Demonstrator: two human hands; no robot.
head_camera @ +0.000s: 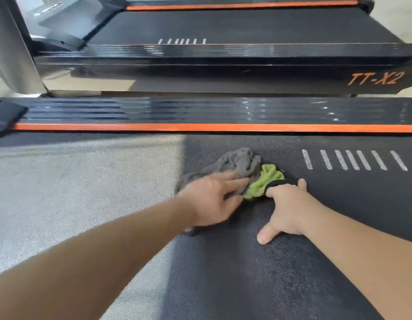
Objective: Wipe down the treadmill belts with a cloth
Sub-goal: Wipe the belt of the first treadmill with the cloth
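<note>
Cloth [237,167] lay mid near belt [246,273], w/ left grip [207,199] pressed flat on it, fingers straight. Right grip [286,209] was splayed on the belt, prob. touching the cloth's green edge. Near belt was mid-wipe; far belt [223,26] likely left to do.

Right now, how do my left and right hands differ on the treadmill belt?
The left hand lies on top of the cloth, pressing its grey part; the right hand rests on the bare belt, only meeting the cloth's green edge. The left hand's fingers lie close together; the right hand's thumb splays wide. Both look flat and grip nothing.
</note>
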